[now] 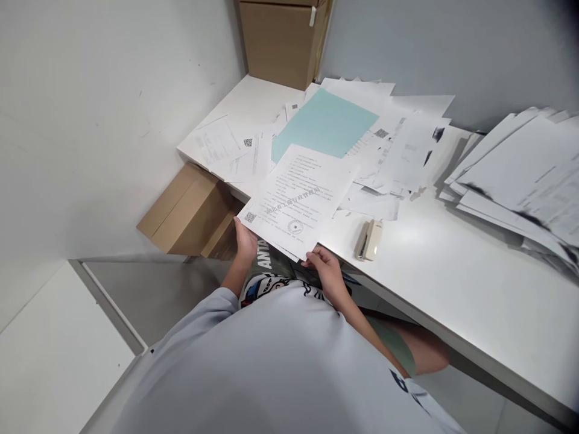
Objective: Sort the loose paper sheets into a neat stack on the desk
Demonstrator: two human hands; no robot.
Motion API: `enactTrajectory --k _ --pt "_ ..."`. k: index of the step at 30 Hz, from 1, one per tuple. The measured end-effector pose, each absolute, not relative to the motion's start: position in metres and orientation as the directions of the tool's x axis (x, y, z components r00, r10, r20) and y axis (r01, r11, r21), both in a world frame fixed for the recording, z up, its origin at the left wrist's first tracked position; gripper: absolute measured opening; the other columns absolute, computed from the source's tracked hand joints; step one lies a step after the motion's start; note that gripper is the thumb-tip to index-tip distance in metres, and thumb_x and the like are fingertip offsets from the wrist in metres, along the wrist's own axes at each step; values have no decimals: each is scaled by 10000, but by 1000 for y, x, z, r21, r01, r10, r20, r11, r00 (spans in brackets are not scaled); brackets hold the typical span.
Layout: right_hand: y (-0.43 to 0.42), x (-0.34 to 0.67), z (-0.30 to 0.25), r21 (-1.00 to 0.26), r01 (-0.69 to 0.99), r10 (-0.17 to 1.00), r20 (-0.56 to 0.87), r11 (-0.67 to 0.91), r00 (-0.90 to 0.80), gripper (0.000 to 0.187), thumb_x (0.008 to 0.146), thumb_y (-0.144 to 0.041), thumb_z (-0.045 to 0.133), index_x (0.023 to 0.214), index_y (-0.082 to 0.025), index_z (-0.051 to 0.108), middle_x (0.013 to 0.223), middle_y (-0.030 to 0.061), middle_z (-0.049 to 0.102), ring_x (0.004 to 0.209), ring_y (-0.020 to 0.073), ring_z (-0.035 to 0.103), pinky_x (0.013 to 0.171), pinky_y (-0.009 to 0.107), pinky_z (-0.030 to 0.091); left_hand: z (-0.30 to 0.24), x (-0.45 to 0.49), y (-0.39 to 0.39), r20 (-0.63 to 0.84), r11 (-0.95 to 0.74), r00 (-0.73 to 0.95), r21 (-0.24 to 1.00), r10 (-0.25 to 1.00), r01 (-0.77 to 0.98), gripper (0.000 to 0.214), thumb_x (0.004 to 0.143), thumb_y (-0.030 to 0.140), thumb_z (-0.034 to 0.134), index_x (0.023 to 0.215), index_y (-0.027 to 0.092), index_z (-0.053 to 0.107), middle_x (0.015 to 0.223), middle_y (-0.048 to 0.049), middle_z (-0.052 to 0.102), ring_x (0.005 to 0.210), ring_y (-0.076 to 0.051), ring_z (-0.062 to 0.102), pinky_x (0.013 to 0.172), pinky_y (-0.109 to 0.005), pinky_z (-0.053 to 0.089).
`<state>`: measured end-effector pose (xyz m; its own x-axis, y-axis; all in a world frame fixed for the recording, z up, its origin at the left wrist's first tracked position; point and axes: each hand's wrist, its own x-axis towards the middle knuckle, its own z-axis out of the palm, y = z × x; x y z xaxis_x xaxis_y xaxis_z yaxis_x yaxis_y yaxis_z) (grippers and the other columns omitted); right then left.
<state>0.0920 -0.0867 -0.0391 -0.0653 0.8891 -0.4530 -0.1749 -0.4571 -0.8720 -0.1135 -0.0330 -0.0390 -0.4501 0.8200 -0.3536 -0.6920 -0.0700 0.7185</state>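
Note:
A printed sheet of paper (pixel 298 193), possibly with more sheets beneath it, reaches over the table's near edge. It bears lines of text, a QR code and a round stamp. My left hand (pixel 245 243) grips its near left corner, with most of the fingers hidden underneath. At the near right corner my right hand (pixel 325 268) pinches the paper between thumb and fingers. Just beyond the printed page lies a light teal sheet (pixel 325 123), partly covered by it. To the right, a cream stapler (pixel 369 240) rests on the white table (pixel 434 256).
Loose papers (pixel 398 150) spread behind and beside the teal sheet. A tall, uneven paper stack (pixel 534 175) stands on the right. One cardboard box (pixel 280 45) sits at the table's far corner against the walls; another open box (pixel 190 211) is below the left edge.

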Motion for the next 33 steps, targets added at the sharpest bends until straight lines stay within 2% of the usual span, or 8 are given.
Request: enactTrajectory --k 2,5,8,13,19,33 --pt "-87 91 -41 -889 -94 892 -439 -448 -105 352 675 -541 726 696 -225 571 600 -16 597 609 183 627 670 315 497 -41 -111 -37 -314 -80 -452 742 835 -665 458 1002 469 405 1259 176 644 1321 -91 639 1317 -233 528 1094 -338 440" --pt "-88 90 -42 -900 -20 891 -427 -435 -153 374 686 -580 691 698 -227 568 565 2 611 604 202 638 660 333 506 -45 -108 -41 -348 -33 -458 767 818 -641 380 943 353 586 1264 156 637 1314 -112 641 1309 -251 535 1106 -349 431" --pt "-87 88 -42 -917 17 904 -396 -399 -160 360 719 -574 657 699 -227 562 563 4 604 594 199 635 642 329 502 -48 -104 -42 -409 14 -453 754 792 -656 408 908 288 646 1298 176 611 1325 -110 633 1310 -254 532 1112 -362 428" --pt "-83 86 -41 -940 122 931 -334 -318 -150 325 765 -528 612 678 -226 529 633 -1 591 541 162 567 583 306 447 -50 -99 -38 -428 56 -423 753 798 -656 458 891 189 653 1341 219 575 1319 -73 642 1320 -236 523 1123 -354 416" --pt "-81 91 -42 -923 270 941 -316 -275 -122 342 769 -526 564 620 -238 456 522 -35 444 528 151 441 529 283 336 -51 -95 -38 -450 94 -404 753 796 -652 438 900 173 633 1333 208 580 1289 -74 663 1305 -223 539 1118 -333 419" --pt "-86 100 -48 -929 256 947 -301 -266 -108 355 782 -550 583 632 -241 496 538 -29 462 550 161 432 543 291 327 -50 -90 -40 -432 83 -395 753 811 -653 422 899 160 627 1317 211 596 1334 -72 633 1321 -240 522 1123 -354 417"
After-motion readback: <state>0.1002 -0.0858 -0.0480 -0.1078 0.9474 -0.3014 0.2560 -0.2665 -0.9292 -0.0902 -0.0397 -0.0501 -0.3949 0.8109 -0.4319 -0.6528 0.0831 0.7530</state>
